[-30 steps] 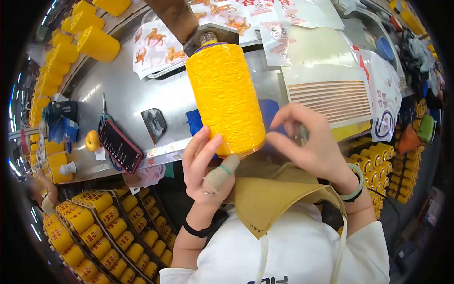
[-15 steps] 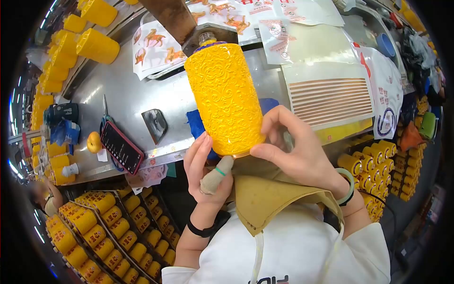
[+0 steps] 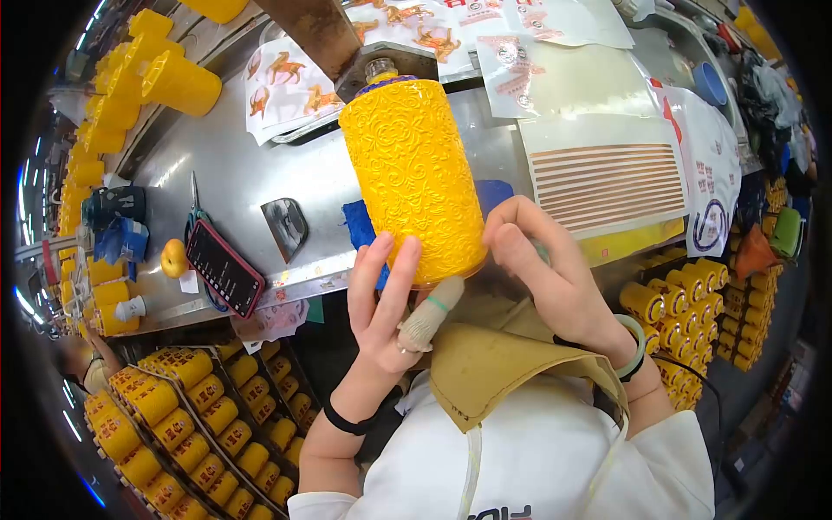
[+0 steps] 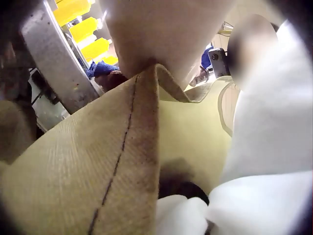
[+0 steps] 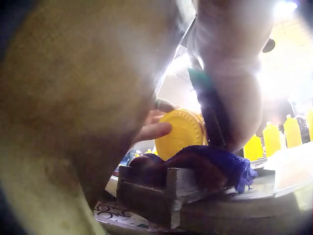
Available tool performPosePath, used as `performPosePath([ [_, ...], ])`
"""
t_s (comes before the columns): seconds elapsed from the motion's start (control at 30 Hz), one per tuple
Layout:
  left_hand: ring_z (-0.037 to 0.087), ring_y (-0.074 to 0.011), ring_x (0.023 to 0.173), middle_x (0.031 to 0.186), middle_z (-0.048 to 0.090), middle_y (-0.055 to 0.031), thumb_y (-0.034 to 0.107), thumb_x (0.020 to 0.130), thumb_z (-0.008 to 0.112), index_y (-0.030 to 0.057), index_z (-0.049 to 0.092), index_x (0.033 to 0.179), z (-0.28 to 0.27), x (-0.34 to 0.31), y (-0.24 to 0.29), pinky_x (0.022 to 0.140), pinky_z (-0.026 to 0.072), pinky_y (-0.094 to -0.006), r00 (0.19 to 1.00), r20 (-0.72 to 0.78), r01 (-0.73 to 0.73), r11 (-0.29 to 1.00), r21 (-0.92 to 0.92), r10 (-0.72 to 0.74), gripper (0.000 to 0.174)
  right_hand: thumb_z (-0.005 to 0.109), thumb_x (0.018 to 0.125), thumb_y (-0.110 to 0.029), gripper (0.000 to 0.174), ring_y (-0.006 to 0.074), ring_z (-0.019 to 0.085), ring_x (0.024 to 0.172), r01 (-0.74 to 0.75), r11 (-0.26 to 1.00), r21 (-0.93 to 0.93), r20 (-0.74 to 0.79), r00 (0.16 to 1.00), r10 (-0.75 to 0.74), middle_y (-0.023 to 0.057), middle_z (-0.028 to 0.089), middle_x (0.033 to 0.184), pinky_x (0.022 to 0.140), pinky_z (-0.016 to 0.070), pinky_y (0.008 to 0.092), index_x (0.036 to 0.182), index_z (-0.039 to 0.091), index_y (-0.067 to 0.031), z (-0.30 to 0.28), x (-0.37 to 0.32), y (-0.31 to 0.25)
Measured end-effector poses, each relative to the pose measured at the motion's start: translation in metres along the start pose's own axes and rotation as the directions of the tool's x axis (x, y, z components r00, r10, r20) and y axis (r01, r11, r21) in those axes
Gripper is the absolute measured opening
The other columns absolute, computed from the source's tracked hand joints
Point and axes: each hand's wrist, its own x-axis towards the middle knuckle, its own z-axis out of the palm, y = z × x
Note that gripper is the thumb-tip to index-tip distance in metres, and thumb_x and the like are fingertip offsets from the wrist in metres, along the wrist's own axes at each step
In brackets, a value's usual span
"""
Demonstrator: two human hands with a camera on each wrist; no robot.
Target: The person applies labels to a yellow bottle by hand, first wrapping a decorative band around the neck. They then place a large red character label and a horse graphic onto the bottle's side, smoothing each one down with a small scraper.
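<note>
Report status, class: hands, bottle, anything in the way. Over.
Left hand touching bottle near its base. Right hand beside the base, grip unclear. Bottle's neck at metal bracket. Phone off left, out of the way.

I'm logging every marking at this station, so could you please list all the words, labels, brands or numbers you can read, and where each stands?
No text reads with certainty.
White shirt: lettering cut off by the picture's edge.
Phone: screen text too small.
Printed sheet: red marks too small.
Racked containers: red print too small or blurred.
Yellow bottle by the hands: raised pattern, no lettering visible.
</note>
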Motion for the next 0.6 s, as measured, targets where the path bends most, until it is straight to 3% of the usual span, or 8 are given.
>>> performPosePath([
  [0.1, 0.056, -0.0444, 0.133, 0.137, 0.064, -0.0236, 0.007, 0.088, 0.074, 0.0117, 0.079, 0.109, 0.002, 0.012, -0.004, 0.110, 0.0503, -0.0517, 0.994, 0.057, -0.094, 0.995, -0.037, 0.096, 0.023, 0.054, 0.111, -0.026, 0.027, 0.0124, 0.054, 0.092, 0.010, 1.000, 0.001, 0.002, 1.000, -0.010, 0.0056, 0.060, 0.095, 0.086, 0.0464, 0.0291, 0.108, 0.060, 0.0004, 0.000, -0.001, 0.001],
  [0.27, 0.063, -0.0463, 0.126, 0.133, 0.067, -0.0230, 0.000, 0.085, 0.076, 0.0133, 0.074, 0.125, -0.001, 0.013, -0.005, 0.107, 0.0555, -0.0531, 0.995, 0.035, -0.081, 0.981, -0.175, 0.088, 0.042, 0.050, 0.112, -0.030, 0.029, 0.0079, 0.051, 0.087, 0.047, 0.999, -0.018, -0.107, 0.993, -0.049, 0.0001, 0.057, 0.092, 0.078, 0.0437, 0.0239, 0.112, 0.062, -0.0035, -0.025, -0.014, 0.001],
  [0.3, 0.062, -0.0461, 0.127, 0.136, 0.065, -0.0235, -0.003, 0.083, 0.077, 0.0119, 0.077, 0.119, 0.001, 0.005, 0.001, 0.107, 0.0552, -0.0526, 0.975, -0.019, 0.203, 0.924, -0.324, -0.220, 0.038, 0.048, 0.113, -0.032, 0.031, 0.0060, 0.049, 0.083, 0.048, 0.998, -0.035, -0.175, 0.983, -0.054, -0.0020, 0.055, 0.090, 0.075, 0.0413, 0.0216, 0.112, 0.062, -0.0046, -0.032, -0.017, 0.001],
  [0.33, 0.061, -0.0459, 0.128, 0.139, 0.063, -0.0240, -0.006, 0.082, 0.077, 0.0104, 0.079, 0.113, 0.004, -0.004, 0.003, 0.108, 0.0549, -0.0522, 0.859, -0.023, 0.442, 0.763, -0.472, -0.511, 0.035, 0.047, 0.114, -0.034, 0.033, 0.0053, 0.045, 0.080, 0.080, 0.997, -0.014, -0.234, 0.969, -0.080, -0.0033, 0.053, 0.087, 0.072, 0.0395, 0.0209, 0.112, 0.062, -0.0049, -0.042, -0.018, 0.008],
  [0.4, 0.061, -0.0449, 0.129, 0.142, 0.059, -0.0244, -0.007, 0.080, 0.079, 0.0098, 0.080, 0.109, 0.006, -0.010, -0.001, 0.107, 0.0556, -0.0500, 0.874, 0.015, 0.432, 0.763, -0.480, -0.485, 0.033, 0.048, 0.114, -0.034, 0.033, 0.0049, 0.042, 0.077, 0.064, 0.998, -0.021, -0.309, 0.949, -0.067, -0.0041, 0.050, 0.085, 0.070, 0.0376, 0.0207, 0.111, 0.062, -0.0050, -0.052, -0.015, 0.008],
  [0.47, 0.057, -0.0466, 0.134, 0.146, 0.056, -0.0271, 0.000, 0.092, 0.071, -0.0006, 0.067, 0.133, 0.008, -0.003, 0.000, 0.114, 0.0470, -0.0504, 0.997, -0.073, 0.022, 0.986, -0.166, -0.035, 0.041, 0.048, 0.114, -0.034, 0.032, 0.0053, 0.044, 0.078, 0.081, 0.997, -0.009, -0.275, 0.958, -0.080, -0.0038, 0.052, 0.086, 0.072, 0.0387, 0.0208, 0.111, 0.062, -0.0050, -0.048, -0.010, 0.003],
  [0.5, 0.058, -0.0468, 0.132, 0.142, 0.059, -0.0275, 0.000, 0.092, 0.071, 0.0124, 0.077, 0.121, 0.013, -0.004, -0.002, 0.111, 0.0499, -0.0512, 0.996, -0.091, -0.005, 0.993, -0.117, -0.006, 0.032, 0.048, 0.114, -0.033, 0.032, 0.0057, 0.047, 0.080, 0.095, 0.996, 0.006, -0.241, 0.966, -0.090, -0.0034, 0.054, 0.087, 0.073, 0.0398, 0.0209, 0.111, 0.062, -0.0049, -0.042, -0.006, 0.000],
  [0.6, 0.061, -0.0449, 0.128, 0.140, 0.061, -0.0225, 0.002, 0.082, 0.082, 0.0105, 0.080, 0.099, 0.003, 0.025, 0.001, 0.106, 0.0561, -0.0518, 0.994, 0.060, -0.087, 0.990, -0.110, 0.094, 0.019, 0.049, 0.112, -0.028, 0.031, 0.0101, 0.055, 0.087, 0.188, 0.973, -0.136, -0.072, 0.977, -0.199, 0.0015, 0.060, 0.092, 0.083, 0.0468, 0.0254, 0.116, 0.063, -0.0005, -0.021, 0.000, -0.015],
])
